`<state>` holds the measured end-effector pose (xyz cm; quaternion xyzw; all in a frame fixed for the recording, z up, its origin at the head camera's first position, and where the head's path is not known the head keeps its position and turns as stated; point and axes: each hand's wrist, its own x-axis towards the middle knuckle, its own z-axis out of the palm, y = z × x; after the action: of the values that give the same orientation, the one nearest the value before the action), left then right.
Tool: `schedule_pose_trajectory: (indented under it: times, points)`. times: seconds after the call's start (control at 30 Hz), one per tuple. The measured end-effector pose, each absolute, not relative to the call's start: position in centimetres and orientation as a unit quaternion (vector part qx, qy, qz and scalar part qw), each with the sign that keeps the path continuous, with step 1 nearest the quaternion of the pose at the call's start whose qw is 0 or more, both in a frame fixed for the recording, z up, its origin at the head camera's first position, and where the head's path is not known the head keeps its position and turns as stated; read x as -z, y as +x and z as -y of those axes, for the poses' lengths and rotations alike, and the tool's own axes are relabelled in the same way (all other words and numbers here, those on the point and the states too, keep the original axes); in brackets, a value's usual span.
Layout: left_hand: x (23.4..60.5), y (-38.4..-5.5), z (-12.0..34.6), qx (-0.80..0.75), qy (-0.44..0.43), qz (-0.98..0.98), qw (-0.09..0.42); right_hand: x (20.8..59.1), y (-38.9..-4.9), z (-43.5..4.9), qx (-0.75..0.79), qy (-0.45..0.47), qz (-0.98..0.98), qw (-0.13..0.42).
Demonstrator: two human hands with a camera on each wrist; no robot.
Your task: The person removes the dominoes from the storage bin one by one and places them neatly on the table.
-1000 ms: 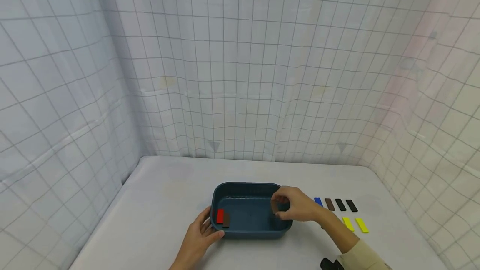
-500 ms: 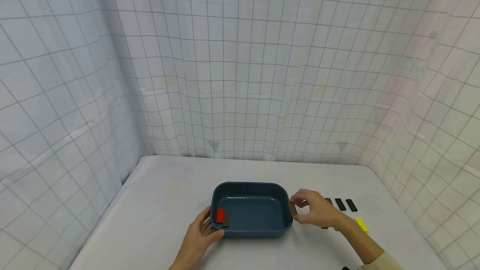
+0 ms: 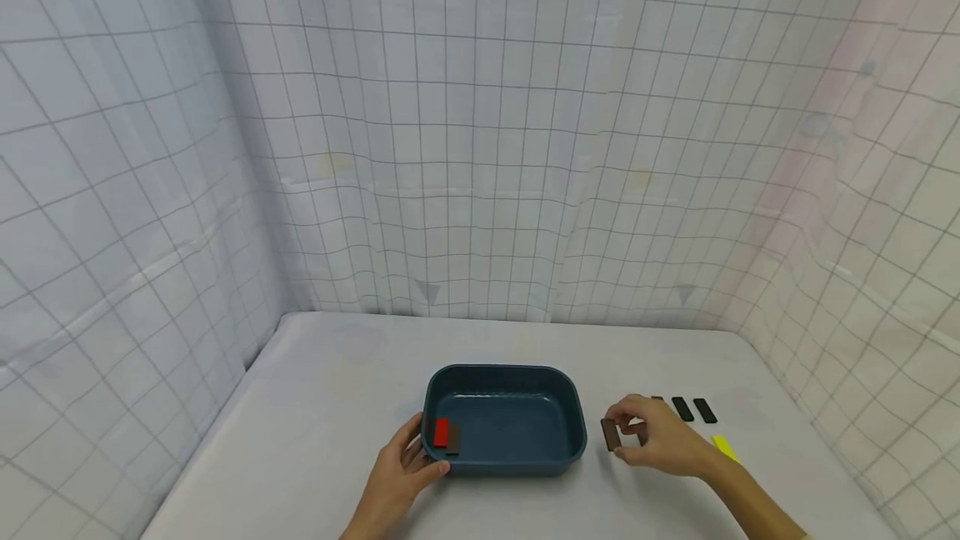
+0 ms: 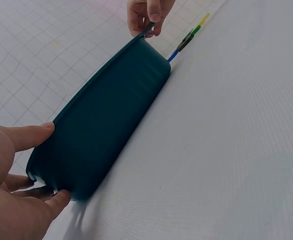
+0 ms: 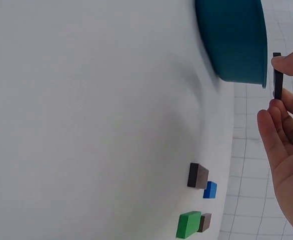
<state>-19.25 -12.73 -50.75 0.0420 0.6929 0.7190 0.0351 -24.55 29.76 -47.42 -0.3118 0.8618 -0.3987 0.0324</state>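
Note:
In the head view, my left hand (image 3: 397, 469) grips the left end of a dark teal rectangular tub (image 3: 506, 467), its thumb at the near rim and its fingers round the end wall. Inside the tub's left side lie a red tile (image 3: 441, 432) and a brown tile (image 3: 453, 440). My right hand (image 3: 660, 440) is just right of the tub, pinching a dark brown tile (image 3: 611, 435) between thumb and fingertips. The right wrist view shows this held tile (image 5: 278, 80) edge-on, raised above the table beside the tub wall (image 5: 236, 45).
Right of the tub, black tiles (image 3: 682, 408) and a yellow tile (image 3: 724, 446) lie on the white table (image 3: 360, 357). Green (image 5: 188, 225), blue (image 5: 210, 190) and brown (image 5: 198, 176) tiles show in the right wrist view. Gridded white cloth (image 3: 480, 190) encloses the table.
My right hand has carried the brown tile from over the tub's right part out past its right rim, toward the loose tiles. My left hand and the tub have stayed in place.

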Motion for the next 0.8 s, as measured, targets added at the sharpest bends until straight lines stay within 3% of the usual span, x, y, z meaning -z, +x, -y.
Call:
schedule_pose_trajectory:
  times: [0.8]
  points:
    - [50.9, -19.1, 12.7, -0.725, 0.041, -0.687, 0.035, 52.1, -20.3, -34.5, 0.335, -0.187, -0.919, 0.090]
